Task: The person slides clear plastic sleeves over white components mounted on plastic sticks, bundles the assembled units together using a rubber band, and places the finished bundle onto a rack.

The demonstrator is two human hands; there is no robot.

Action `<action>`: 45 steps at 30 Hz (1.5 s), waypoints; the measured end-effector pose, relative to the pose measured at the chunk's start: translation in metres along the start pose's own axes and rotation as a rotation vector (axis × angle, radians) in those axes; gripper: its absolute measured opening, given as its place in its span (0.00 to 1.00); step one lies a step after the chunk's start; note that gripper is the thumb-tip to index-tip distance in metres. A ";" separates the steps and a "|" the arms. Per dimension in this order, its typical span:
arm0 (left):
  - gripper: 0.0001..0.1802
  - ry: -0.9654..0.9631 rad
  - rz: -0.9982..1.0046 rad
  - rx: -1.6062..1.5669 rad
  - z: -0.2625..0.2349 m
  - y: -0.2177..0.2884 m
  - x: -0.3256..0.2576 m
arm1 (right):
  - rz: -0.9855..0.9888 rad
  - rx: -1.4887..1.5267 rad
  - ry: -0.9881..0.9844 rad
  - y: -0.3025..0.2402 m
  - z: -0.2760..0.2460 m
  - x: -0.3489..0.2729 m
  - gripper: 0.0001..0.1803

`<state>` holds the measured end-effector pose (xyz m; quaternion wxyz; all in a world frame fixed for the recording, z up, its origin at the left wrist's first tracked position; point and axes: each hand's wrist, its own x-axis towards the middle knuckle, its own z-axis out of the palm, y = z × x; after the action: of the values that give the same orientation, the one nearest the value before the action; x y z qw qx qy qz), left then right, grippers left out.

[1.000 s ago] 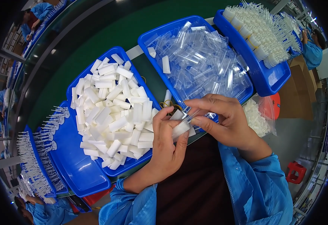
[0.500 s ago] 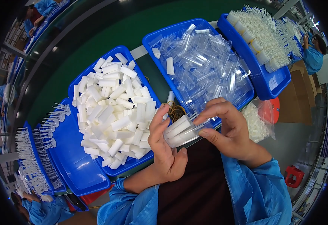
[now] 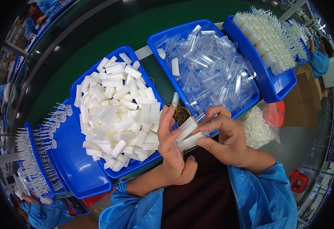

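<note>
Between my hands are two white cylinders point(image 3: 187, 128) side by side, at least one within a clear plastic sleeve point(image 3: 192, 141). My right hand point(image 3: 228, 139) pinches their right ends between thumb and fingers. Against their left ends rest the straight fingers of my left hand point(image 3: 174, 152), its thumb standing away from them. Left of my hands, a blue tray point(image 3: 115, 174) holds a heap of white cylinders point(image 3: 117, 110). Beyond my right hand, another blue tray point(image 3: 167, 76) holds loose clear sleeves point(image 3: 212, 65), with two white pieces near its left edge.
Rubber bands point(image 3: 181, 114) and a white cylinder point(image 3: 175, 99) lie between the trays. At far right stands a blue bin point(image 3: 279, 86) of white thin-tipped parts; similar parts point(image 3: 31, 164) fill racks at far left. A bag of white pieces point(image 3: 256, 128) sits beside my right forearm. Co-workers are around.
The held cylinders have tilted more steeply and come closer together. My right hand has shifted slightly left and down; my left thumb has moved further from the cylinders.
</note>
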<state>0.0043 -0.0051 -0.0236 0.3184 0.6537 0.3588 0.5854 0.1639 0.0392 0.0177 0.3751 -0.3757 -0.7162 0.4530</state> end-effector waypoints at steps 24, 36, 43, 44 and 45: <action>0.19 -0.103 -0.353 -0.466 -0.007 0.013 0.006 | -0.363 -0.262 -0.255 -0.020 -0.026 0.017 0.13; 0.10 0.081 -0.478 -0.858 -0.003 0.011 0.005 | -0.470 -0.709 -0.008 -0.014 -0.050 0.082 0.16; 0.10 0.021 -0.422 -0.651 -0.008 0.012 0.004 | -0.327 -1.265 -0.123 0.024 -0.041 0.121 0.18; 0.10 0.019 -0.420 -0.650 -0.008 0.012 0.004 | -0.328 -1.302 -0.120 0.025 -0.041 0.123 0.14; 0.11 0.022 -0.401 -0.606 -0.009 0.012 0.004 | -0.332 -1.299 -0.122 0.025 -0.039 0.124 0.14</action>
<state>-0.0028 -0.0082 -0.0106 0.6022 0.4400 0.2937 0.5979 0.1493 0.1701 0.0312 0.0965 -0.3839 -0.9114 -0.1129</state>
